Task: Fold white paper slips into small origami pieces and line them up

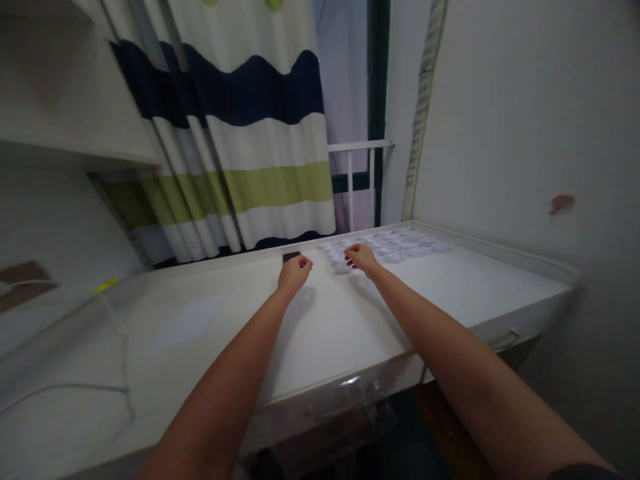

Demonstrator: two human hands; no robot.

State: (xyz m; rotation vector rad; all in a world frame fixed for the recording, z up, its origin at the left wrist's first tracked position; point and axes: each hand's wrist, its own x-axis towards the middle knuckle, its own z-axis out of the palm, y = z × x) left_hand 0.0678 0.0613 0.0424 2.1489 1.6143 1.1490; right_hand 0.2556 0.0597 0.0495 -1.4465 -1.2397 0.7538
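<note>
My left hand is over the white desk, its fingers curled together in a pinch. Anything between those fingertips is too small to make out. Just behind it lies a small flat black object, partly covered by the hand. To the right, my right hand hovers at the near-left edge of a spread of thin white pieces, laid close together in rows. Its fingers are bent inward with the thumb near the index finger. Whether a white piece is in them cannot be seen against the pieces behind.
A pale sheet lies on the desk's left part, and a grey cable runs nearby. A striped curtain hangs behind the desk. Clear plastic hangs at the front edge. A wall bounds the right side.
</note>
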